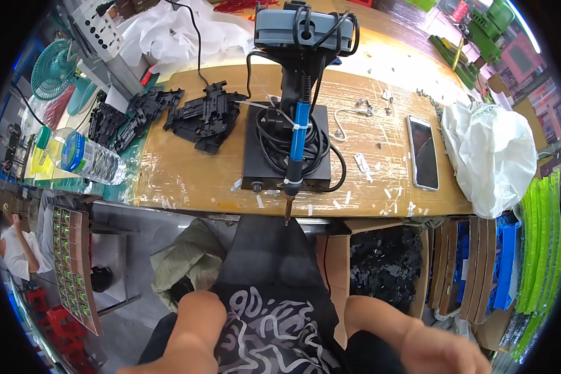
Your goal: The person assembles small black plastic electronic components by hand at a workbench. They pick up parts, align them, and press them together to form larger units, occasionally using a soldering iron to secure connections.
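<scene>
My right hand (445,352) is low at the right, beside the open cardboard box (338,268) of small black parts; its fingers are smeared by motion, and nothing in it can be made out. Of my left arm (196,321) only a part shows at the lower edge; the hand lies outside the picture. Neither arm touches the bench. Ahead of me, on the bench, stands a black bench machine (252,165) with coiled cables. A blue-handled tool (300,134), resembling a soldering iron, hangs on it with its metal tip pointing down over the front edge.
Black plastic frames (209,115) lie piled left of the machine, near a water bottle (90,159) and a green fan (53,70). A phone (423,153) and a white plastic bag (489,153) lie at the right. Small white scraps dot the bench (193,174). A sack (190,258) stands below.
</scene>
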Tool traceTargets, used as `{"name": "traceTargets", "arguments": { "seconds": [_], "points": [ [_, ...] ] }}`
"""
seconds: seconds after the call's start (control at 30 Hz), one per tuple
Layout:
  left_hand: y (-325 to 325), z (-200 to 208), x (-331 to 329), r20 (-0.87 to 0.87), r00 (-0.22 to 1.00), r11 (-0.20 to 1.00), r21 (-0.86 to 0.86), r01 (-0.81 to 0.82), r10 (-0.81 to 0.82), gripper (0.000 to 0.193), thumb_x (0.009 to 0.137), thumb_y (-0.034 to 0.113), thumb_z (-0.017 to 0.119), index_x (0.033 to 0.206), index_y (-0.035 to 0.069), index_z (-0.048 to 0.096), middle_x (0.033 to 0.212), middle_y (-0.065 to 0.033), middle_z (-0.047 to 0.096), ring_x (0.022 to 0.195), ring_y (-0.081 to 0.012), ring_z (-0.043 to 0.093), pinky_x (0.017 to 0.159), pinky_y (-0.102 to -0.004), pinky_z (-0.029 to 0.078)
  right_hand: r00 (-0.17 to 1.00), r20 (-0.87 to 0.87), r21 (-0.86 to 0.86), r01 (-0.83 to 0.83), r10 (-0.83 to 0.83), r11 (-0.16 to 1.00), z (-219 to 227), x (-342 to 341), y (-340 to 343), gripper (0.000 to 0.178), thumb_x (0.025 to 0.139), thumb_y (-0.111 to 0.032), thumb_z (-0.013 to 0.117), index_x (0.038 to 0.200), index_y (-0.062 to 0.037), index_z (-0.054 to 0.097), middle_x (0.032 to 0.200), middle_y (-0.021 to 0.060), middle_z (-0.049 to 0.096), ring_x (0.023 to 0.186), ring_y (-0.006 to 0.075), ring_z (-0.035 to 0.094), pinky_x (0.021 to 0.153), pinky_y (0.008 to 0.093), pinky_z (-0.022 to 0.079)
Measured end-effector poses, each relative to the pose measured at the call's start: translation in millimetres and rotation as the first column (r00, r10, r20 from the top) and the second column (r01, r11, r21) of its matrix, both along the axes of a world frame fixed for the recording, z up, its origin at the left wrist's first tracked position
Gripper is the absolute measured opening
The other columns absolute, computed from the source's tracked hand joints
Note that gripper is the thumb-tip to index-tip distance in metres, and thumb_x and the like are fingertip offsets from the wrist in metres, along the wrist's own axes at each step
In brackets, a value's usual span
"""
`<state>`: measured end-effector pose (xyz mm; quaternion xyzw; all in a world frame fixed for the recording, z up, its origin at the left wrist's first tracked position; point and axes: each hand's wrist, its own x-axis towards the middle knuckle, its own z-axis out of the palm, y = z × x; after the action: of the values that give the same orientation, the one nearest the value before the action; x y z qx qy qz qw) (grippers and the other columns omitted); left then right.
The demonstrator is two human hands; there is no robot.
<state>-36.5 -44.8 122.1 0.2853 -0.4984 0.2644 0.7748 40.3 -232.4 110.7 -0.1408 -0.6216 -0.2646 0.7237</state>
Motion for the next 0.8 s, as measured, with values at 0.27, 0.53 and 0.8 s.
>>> {"name": "traceTargets", "arguments": {
  "seconds": [0.27, 0.53, 0.8],
  "points": [
    [36, -60, 14, -0.225, 0.9, 0.923, 0.188, -0.335, 0.372, 0.02, 0.074, 0.008, 0.054, 0.057, 0.005, 0.043, 0.06, -0.0093, 0.055, 0.045, -0.0167, 0.05, 0.041, -0.03, 0.042, 0.359, -0.393, -0.764, 0.385, -0.847, 0.518, -49, 124, -56, 0.029, 0.078, -0.005, 0.048, 0.104, 0.0081, 0.05, 0.098, 0.0175, 0.055, 0.089, 0.0246, 0.055, 0.083, 0.0367, 0.043],
    [130, -141, 63, -0.541, -0.036, 0.453, 0.738, -0.499, 0.84, 0.021, 0.082, 0.003, 0.048, 0.103, -0.001, 0.051, 0.093, -0.0083, 0.057, 0.075, -0.0113, 0.054, 0.065, -0.0221, 0.044, 0.05, 0.379, -0.899, 0.258, -0.924, -0.354, -127, 341, -120, 0.032, 0.075, -0.007, 0.048, 0.107, -0.0006, 0.052, 0.097, 0.016, 0.058, 0.091, 0.0224, 0.056, 0.078, 0.0298, 0.043],
    [206, -156, 82, 0.256, -0.306, -0.352, 0.879, -0.32, 0.917, 0.031, 0.069, 0.0, 0.053, 0.099, 0.006, 0.053, 0.096, -0.0086, 0.053, 0.087, -0.0244, 0.049, 0.078, -0.0304, 0.04, 0.001, 0.805, -0.561, 0.324, -0.593, -0.762, -174, 416, -149, 0.035, 0.075, -0.002, 0.038, 0.107, -0.0004, 0.051, 0.094, 0.0219, 0.056, 0.088, 0.0361, 0.053, 0.079, 0.0386, 0.041]
  ]
}}
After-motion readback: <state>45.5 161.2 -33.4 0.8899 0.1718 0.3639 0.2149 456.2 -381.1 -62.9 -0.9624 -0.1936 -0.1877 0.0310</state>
